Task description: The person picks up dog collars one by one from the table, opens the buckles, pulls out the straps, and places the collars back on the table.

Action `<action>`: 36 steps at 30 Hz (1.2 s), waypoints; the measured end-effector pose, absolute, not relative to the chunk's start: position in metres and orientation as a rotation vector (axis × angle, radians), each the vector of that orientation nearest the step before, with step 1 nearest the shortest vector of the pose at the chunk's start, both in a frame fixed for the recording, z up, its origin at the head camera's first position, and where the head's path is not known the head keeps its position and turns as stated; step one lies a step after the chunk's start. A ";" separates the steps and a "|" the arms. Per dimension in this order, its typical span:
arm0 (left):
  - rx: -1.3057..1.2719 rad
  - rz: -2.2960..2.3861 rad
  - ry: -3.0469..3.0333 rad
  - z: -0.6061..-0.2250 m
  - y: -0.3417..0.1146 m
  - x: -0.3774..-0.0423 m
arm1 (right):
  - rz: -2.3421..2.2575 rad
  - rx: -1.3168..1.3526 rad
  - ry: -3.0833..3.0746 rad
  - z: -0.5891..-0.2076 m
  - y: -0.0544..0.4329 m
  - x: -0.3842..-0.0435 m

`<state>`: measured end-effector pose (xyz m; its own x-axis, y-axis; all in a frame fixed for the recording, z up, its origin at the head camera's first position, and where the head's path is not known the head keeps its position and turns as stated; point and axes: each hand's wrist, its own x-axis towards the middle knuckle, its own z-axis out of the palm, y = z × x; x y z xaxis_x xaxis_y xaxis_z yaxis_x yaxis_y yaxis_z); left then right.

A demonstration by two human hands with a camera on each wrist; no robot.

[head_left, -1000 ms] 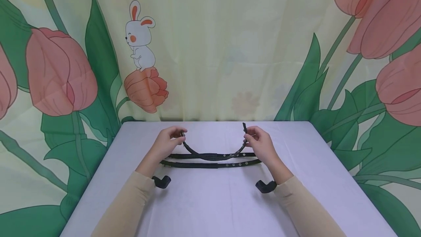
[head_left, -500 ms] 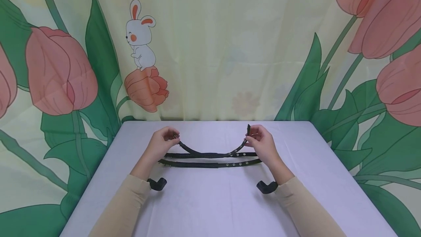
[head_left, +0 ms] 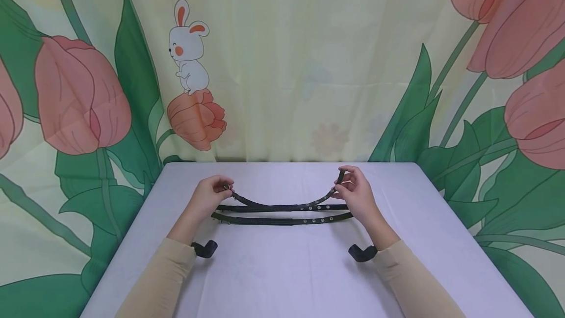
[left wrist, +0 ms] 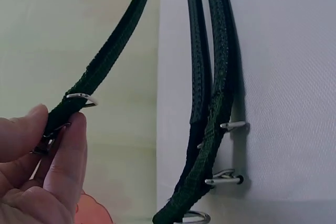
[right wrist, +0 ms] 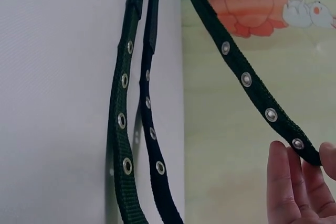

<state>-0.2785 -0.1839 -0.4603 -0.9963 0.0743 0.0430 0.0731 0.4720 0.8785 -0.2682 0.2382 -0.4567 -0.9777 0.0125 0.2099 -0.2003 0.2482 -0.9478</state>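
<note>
A dark collar (head_left: 244, 200) with metal eyelets hangs in a sagging curve between my two hands. My left hand (head_left: 206, 198) pinches its buckle end between thumb and fingers; a metal ring (left wrist: 84, 98) shows just beyond the fingertips in the left wrist view. The tail end, with a row of eyelets (right wrist: 246, 80), is pinched by my right hand (head_left: 361, 198), its tip poking up above the fingers. Two similar collars lie side by side on the table: a front one (head_left: 265, 221) and one behind it (head_left: 328, 207), which the sagging middle overlaps in the head view.
A white cloth covers the table (head_left: 282, 274). Behind its far edge hangs a curtain (head_left: 282, 87) printed with tulips and a rabbit. Black curved devices sit at my left wrist (head_left: 206, 249) and right wrist (head_left: 362, 253).
My hands have moved apart, left hand to the left and slightly down, right hand to the right. The collar between them has drawn out into a shallower curve. The two lying collars stay put.
</note>
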 end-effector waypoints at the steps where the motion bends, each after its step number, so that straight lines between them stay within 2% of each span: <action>1: 0.128 1.594 2.702 -0.461 -0.185 -0.278 | 1.817 0.174 -2.339 -0.457 0.239 -0.268; 36: 0.097 1.478 2.758 -0.474 -0.208 -0.269 | 1.907 0.219 -2.304 -0.470 0.257 -0.254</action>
